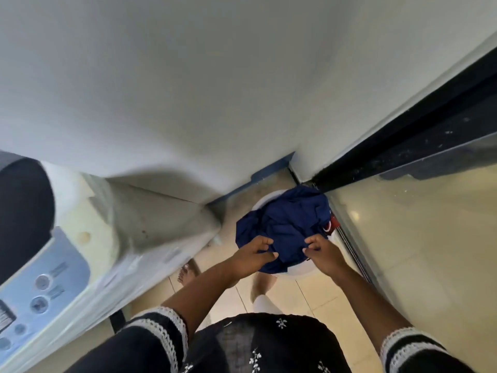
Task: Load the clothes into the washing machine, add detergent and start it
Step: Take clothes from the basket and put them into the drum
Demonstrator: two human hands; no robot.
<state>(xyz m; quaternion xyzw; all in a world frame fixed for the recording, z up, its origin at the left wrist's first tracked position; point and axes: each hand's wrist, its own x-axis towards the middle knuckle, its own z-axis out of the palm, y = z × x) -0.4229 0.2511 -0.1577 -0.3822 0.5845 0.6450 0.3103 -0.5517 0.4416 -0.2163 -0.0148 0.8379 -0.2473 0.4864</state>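
Clothes gathered from the tub on the floor

Navy cloth (285, 224) is heaped in a white tub (301, 273) just right of the frame's centre, set on the tiled floor (336, 313) in the corner where the white wall (215, 76) meets a dark door frame (403, 146). A red and white item (331, 228) is seen at the heap's right edge. The left hand (251, 255) is closed on the near edge of the cloth, fabric pinched between thumb and curled fingers. The right hand (322, 253) is placed at the same edge, its fingers curled into the folds; a grip on the cloth is judged likely there too. The washing machine (80, 251) is seen at the left of the frame, its control panel (37, 289) at the lower left; its opening is blurred, and whether the lid is up cannot be told.

Loading is judged to be at its start. For this step to be done well, the heap is best gathered from underneath so that no trailing end is dropped on the floor, and the red and white item is better checked before it is carried along. The bundle should be lifted clear of the tub's rim and swung left towards the machine without being brushed against the dusty corner.
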